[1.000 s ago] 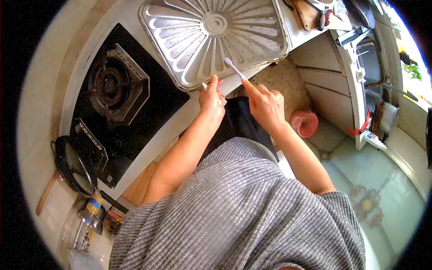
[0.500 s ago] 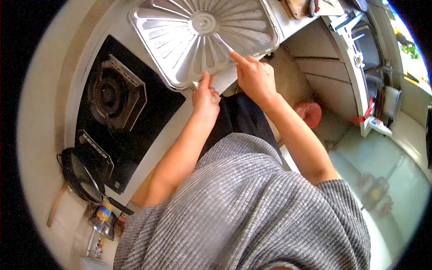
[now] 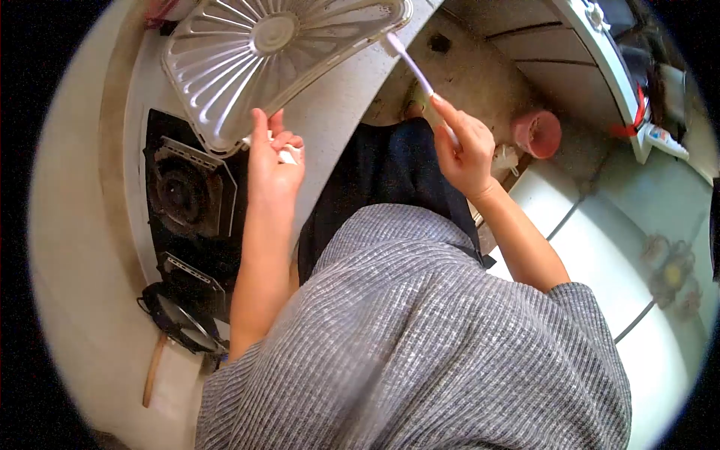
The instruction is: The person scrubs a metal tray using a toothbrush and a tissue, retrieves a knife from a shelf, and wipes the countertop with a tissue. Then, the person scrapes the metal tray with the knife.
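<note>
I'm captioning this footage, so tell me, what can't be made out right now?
Head view throughout:
Ridged silver metal tray: far side cut off by the picture's top edge.
Small white item: mostly hidden by the left hand; material unclear.
Slim pale purple brush: handle partly hidden by the right hand.
White plastic bottle: label too small to read.

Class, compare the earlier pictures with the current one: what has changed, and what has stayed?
The right hand moved the brush from over the tray's ribbed face to its near edge, toward the right. The tray has turned or tilted, baring more countertop beside it. Nothing was let go: the brush stays gripped, and the left hand keeps something white.
</note>
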### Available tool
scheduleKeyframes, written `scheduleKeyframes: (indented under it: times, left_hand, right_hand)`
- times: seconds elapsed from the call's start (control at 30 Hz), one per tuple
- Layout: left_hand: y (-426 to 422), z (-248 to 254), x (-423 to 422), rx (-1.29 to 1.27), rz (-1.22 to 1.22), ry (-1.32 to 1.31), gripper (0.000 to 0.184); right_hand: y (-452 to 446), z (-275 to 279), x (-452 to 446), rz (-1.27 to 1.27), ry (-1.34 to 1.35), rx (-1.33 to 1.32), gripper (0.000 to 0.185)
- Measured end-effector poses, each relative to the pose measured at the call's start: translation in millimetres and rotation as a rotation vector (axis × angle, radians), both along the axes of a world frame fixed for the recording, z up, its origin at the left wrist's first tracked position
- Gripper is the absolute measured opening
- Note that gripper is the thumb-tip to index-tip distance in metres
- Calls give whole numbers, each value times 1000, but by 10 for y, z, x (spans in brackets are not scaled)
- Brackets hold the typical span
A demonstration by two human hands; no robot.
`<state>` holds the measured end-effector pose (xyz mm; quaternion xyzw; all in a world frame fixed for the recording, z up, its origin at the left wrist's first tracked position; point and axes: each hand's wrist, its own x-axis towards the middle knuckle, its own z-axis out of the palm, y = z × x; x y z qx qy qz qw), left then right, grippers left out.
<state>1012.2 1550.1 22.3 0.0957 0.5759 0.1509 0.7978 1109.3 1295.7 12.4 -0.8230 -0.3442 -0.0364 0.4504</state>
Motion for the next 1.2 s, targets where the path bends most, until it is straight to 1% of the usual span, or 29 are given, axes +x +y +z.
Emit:
scheduleKeyframes:
  times: [0.13, 0.2, 0.27, 0.37, 0.47, 0.67, 0.8, 0.9, 1.0, 1.1, 1.2]
  left_hand:
    - [182, 143, 14, -11, 44, -55, 30]
    - [264, 190, 31, -17, 58, -80, 29]
    - [326, 288, 54, -13, 81, -78, 28]
    - [392, 317, 49, -47, 59, -155, 26]
    - [371, 375, 85, -81, 60, -176, 25]
    - [343, 412, 99, -74, 70, -197, 23]
    - [368, 391, 79, -85, 55, -218, 20]
    - [336, 391, 89, -77, 61, -206, 19]
    - [304, 393, 100, -70, 62, -186, 19]
    - [291, 387, 112, -63, 43, -186, 19]
    - [321, 353, 85, -65, 37, -193, 20]
  right_hand:
    - [-65, -256, -182, 117, 29, -40, 46]
    - [-33, -316, -254, 185, 41, -128, 47]
    - [61, -316, -322, 253, 65, -198, 48]
    - [177, -361, -377, 358, 76, -238, 48]
    - [267, -367, -392, 409, 52, -313, 46]
    - [361, -397, -391, 379, 46, -360, 43]
    - [400, -415, -395, 275, 27, -411, 40]
    - [532, -423, -357, 207, 36, -417, 42]
    - [672, -490, -365, 182, 22, -542, 45]
    - [700, -435, -391, 284, -9, -512, 47]
    - [735, -422, -350, 232, 26, -517, 48]
